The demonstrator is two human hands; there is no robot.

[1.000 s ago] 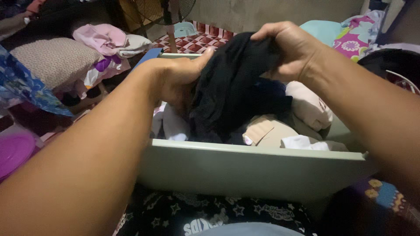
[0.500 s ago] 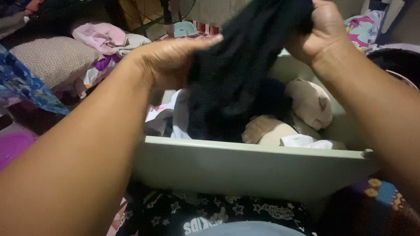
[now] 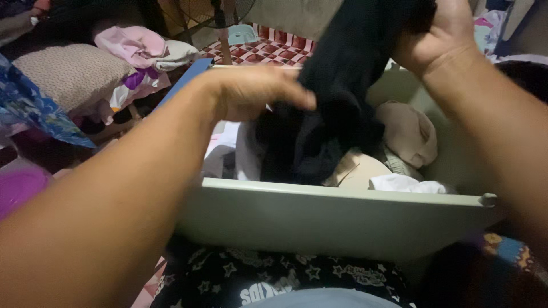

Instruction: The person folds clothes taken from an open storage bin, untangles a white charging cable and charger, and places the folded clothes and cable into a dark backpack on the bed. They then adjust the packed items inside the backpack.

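While it hangs above the middle of the drawer, the black garment (image 3: 337, 97) runs from the top edge of the view at 1 o'clock down into the clothes below, its lower end bunched against them. The right hand (image 3: 439, 37) is closed around its upper end at 1 o'clock. The left hand (image 3: 257, 94) lies against the garment's left side near the centre, fingers stretched out flat and not clenched; whether the thumb pinches cloth behind them cannot be told.

Around this, the room is dim and crowded. A floor mat in red and white checks (image 3: 268, 51) lies at 12 o'clock, with the pole and base of a fan (image 3: 220, 23) standing on it. At 10 o'clock a beige speckled cushion (image 3: 63, 74) sits beside a heap of pink and white clothes (image 3: 142, 48), and a blue patterned cloth (image 3: 28, 108) hangs at 9 o'clock.

Compared with 1 second ago, the right hand has risen from mid-view to the top edge, drawing the garment out long; then both hands held it bunched low over the drawer. The left hand has opened out from its earlier grip.

The pale green drawer (image 3: 342, 219) stands pulled out across the lower half of the view. Inside lie a beige folded piece (image 3: 408, 134) at 3 o'clock, a white piece (image 3: 405, 183) against the front wall, and pale folded clothes (image 3: 228, 151) at the left.
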